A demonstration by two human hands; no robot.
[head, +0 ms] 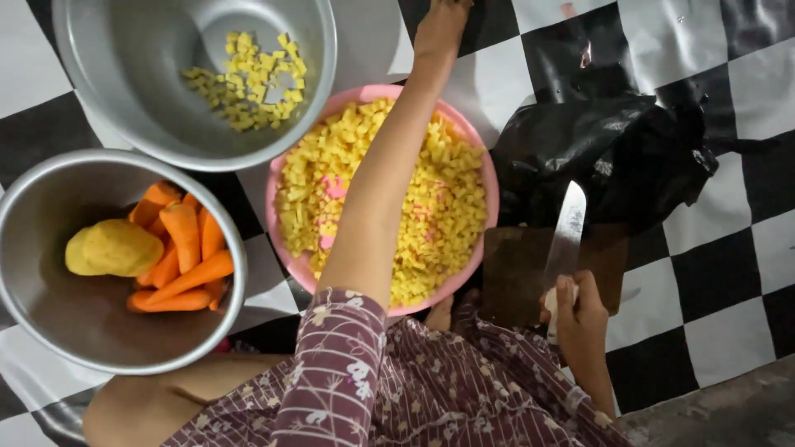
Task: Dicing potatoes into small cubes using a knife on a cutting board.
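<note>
Knife held blade-up over a dark cutting board, beside a pink plate of yellow cubes.

The knife (566, 233) lies with its long axis nearly up-down in the view, tip pointing away from the person, toward a crumpled black plastic bag (604, 153). The right hand (580, 314) is wrapped closed around its pale handle, above the cutting board (517, 273). The left hand (443, 25) reaches far across the pink plate (489, 178) to the checkered floor (712, 273); whether it grips anything I cannot tell. Left of the plate sit two metal bowls: one (124, 108) with a few yellow cubes, one (50, 273) with carrots (184, 265) and a peeled potato (112, 248).
</note>
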